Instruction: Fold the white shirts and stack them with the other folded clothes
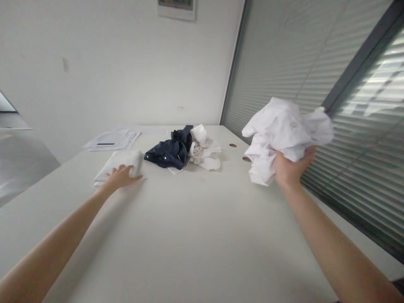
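Note:
Raised above the right side of the table, my right hand is closed around a crumpled white garment whose folds hang over the fingers. My left hand lies at the near edge of a folded white cloth on the left of the table, fingers spread and thumb stretched out to the right. Between the two hands, farther back, a bunched dark navy garment with light snaps rests against a heap of crumpled white clothing. What kind of garment the right hand holds cannot be made out.
Loose papers lie at the back left of the white table. Two round cable holes show near its right edge. A window with blinds runs along the right, and a white wall stands behind.

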Motion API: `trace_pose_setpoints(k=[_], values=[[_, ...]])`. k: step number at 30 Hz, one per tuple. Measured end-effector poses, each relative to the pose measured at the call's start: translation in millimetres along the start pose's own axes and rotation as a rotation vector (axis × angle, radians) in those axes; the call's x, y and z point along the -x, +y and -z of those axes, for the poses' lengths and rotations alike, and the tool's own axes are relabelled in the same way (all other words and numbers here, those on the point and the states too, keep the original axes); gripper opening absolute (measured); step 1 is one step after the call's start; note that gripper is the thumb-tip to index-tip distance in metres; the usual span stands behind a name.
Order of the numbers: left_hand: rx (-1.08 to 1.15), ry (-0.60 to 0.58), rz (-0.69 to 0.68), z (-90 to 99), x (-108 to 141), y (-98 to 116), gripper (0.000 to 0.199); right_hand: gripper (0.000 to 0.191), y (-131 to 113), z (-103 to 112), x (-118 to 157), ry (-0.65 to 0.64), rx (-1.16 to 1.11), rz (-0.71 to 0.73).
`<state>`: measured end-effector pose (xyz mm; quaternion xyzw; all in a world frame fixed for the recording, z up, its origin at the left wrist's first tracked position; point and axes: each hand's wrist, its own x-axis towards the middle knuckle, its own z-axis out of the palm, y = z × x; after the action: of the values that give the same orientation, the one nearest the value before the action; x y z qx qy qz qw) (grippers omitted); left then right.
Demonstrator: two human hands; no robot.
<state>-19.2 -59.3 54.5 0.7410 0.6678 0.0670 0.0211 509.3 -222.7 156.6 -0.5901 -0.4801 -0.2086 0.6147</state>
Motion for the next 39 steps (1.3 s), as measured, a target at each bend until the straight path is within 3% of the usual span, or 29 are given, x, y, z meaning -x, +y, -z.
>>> trace_pose_setpoints(k=[2, 6, 9, 11, 14, 17, 19, 21, 27, 29, 31, 33, 34, 36, 39], values=[[-0.073, 0.036, -0.055, -12.4, 9, -8, 0.076, 0.041, -11, -20, -24, 0.143, -0.051, 0.140], [-0.216, 0.180, -0.102, -27.7, 26, -7, 0.062, 0.034, -39, -71, -55, 0.090, -0.068, 0.296], [-0.233, 0.205, -0.082, -31.2, 36, -2, 0.062, 0.043, -62, -115, -55, 0.131, 0.020, 0.342], [-0.228, 0.226, -0.082, -31.9, 42, 0, 0.062, 0.046, -74, -142, -45, 0.076, 0.115, 0.347], [-0.216, 0.255, -0.099, -30.9, 50, -2, 0.061, 0.050, -78, -178, -21, -0.246, 0.261, 0.380], [-0.196, 0.230, -0.106, -26.7, 58, -6, 0.060, 0.056, -64, -206, 7, -0.790, 0.367, 0.422], [-0.186, 0.203, -0.100, -23.2, 64, -8, 0.059, 0.054, -52, -220, 24, -1.044, 0.387, 0.441], [-0.179, 0.186, -0.094, -19.4, 71, -9, 0.059, 0.052, -43, -229, 36, -1.119, 0.384, 0.449], [-0.053, 0.141, -0.049, 1.3, 80, -11, 0.057, 0.065, -46, -234, 43, -1.076, 0.377, 0.363], [0.034, 0.179, 0.052, 7.9, 79, -20, 0.058, 0.078, -58, -230, 47, -0.983, 0.339, 0.302], [0.064, 0.299, 0.184, 9.3, 78, -33, 0.060, 0.083, -76, -224, 55, -0.834, 0.272, 0.304], [0.076, 0.364, 0.308, 5.0, 77, -47, 0.067, 0.075, -99, -217, 67, -0.692, 0.195, 0.365], [0.102, 0.340, 0.360, 1.9, 77, -54, 0.071, 0.069, -110, -214, 74, -0.654, 0.149, 0.404], [0.182, 0.242, 0.412, -3.8, 75, -64, 0.076, 0.059, -133, -210, 89, -0.672, 0.027, 0.490], [0.232, 0.203, 0.366, -5.7, 74, -68, 0.071, 0.047, -158, -209, 115, -0.841, -0.175, 0.586]])
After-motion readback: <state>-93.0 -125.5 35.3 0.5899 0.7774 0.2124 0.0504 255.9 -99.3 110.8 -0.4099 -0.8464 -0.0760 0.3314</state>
